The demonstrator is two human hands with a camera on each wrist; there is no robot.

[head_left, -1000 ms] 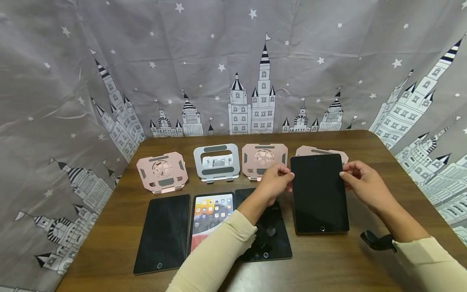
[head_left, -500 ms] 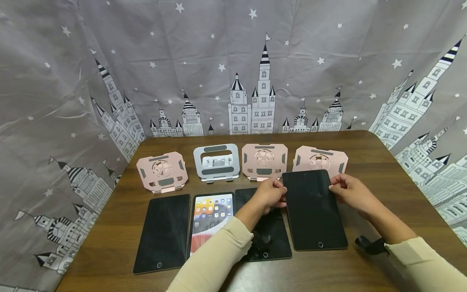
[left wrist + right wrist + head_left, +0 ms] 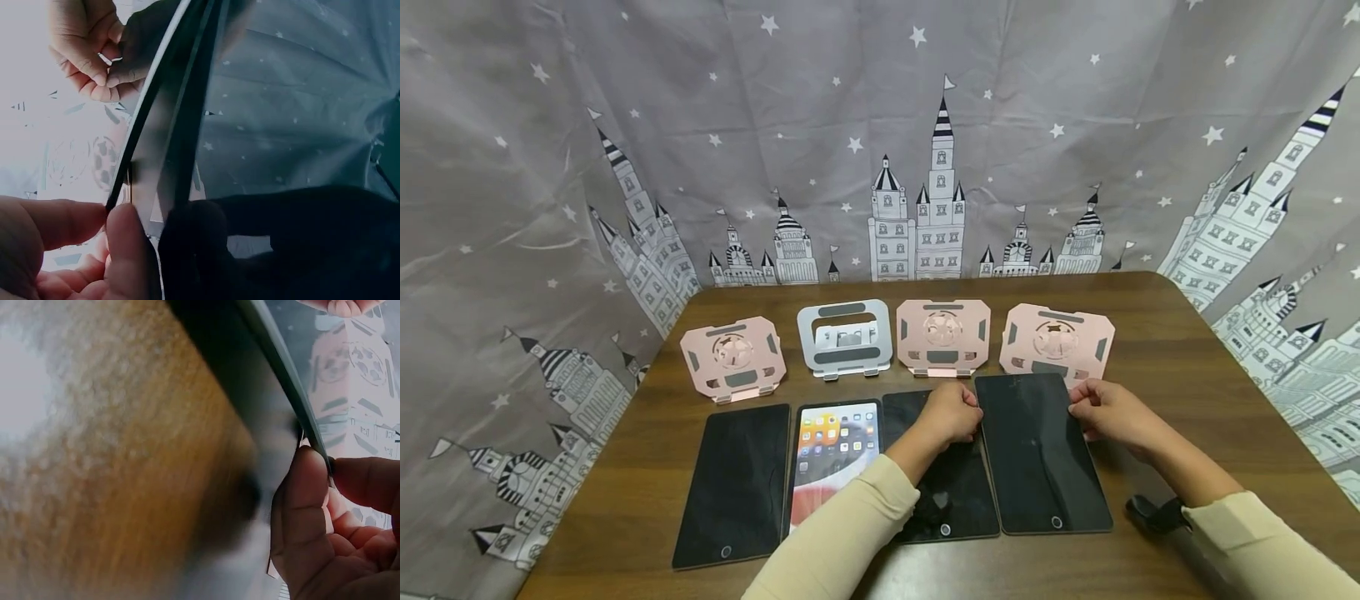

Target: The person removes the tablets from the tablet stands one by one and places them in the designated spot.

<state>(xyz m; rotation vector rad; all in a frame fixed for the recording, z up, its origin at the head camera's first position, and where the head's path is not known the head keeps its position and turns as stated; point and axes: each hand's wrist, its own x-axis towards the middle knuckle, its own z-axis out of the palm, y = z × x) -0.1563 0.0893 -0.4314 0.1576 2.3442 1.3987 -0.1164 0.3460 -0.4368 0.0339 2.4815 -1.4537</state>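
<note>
Both hands pinch the upper side edges of a black tablet [image 3: 1041, 458], whose home button faces the person. My left hand [image 3: 951, 414] grips its left edge, above a neighbouring dark tablet [image 3: 958, 492]. On the opposite edge is my right hand [image 3: 1112, 412], thumb on the front. In the left wrist view, thumb and finger of the left hand [image 3: 69, 250] nip the thin edge. The right wrist view has the right hand [image 3: 344, 531] pinching likewise, the tablet's underside angled over the wood. The lower end lies close over the table, level with the neighbouring tablet's bottom.
Further left lie a tablet with a lit home screen [image 3: 835, 446] and another dark tablet [image 3: 733, 483]. Behind them stand pink tablet stands [image 3: 733, 354], [image 3: 943, 333], [image 3: 1056, 342] and a silver-blue stand [image 3: 845, 337]. A patterned curtain [image 3: 1000, 150] hangs behind the wooden table [image 3: 1180, 350].
Both hands have brought the tablet down toward the person and slightly left, beside the neighbouring tablet. The rightmost pink stand, mostly covered before, now shows almost whole.
</note>
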